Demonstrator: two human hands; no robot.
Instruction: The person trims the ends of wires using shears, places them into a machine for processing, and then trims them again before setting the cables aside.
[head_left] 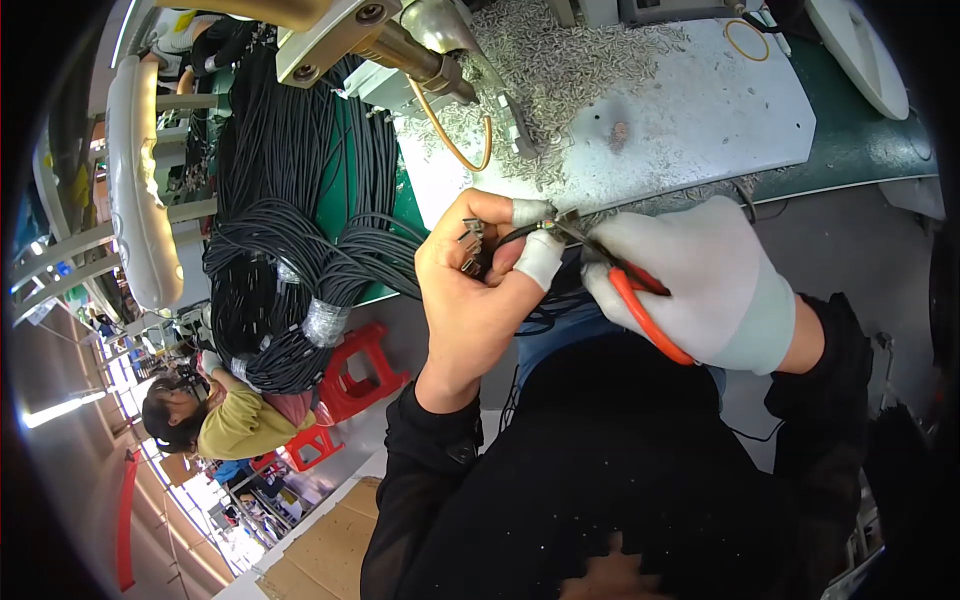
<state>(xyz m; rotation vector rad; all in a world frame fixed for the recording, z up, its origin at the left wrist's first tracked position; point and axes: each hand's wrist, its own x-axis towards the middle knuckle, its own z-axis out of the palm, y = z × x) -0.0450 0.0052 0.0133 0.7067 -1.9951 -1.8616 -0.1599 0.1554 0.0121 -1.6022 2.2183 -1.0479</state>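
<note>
My left hand, with white covers on thumb and forefinger, pinches the end of a black cable. Several small metal connector pieces are tucked in its curled fingers. My right hand, in a white glove, is closed round a pair of pliers with orange-red handles. The jaws of the pliers reach the cable end at my left fingertips. Whether they grip it is too small to tell. Both hands are above my lap, in front of the bench edge.
Large bundles of black cable hang over the green bench at left. A machine with a metal nozzle overhangs a white plate strewn with small metal bits. Red stools and a seated person are at left.
</note>
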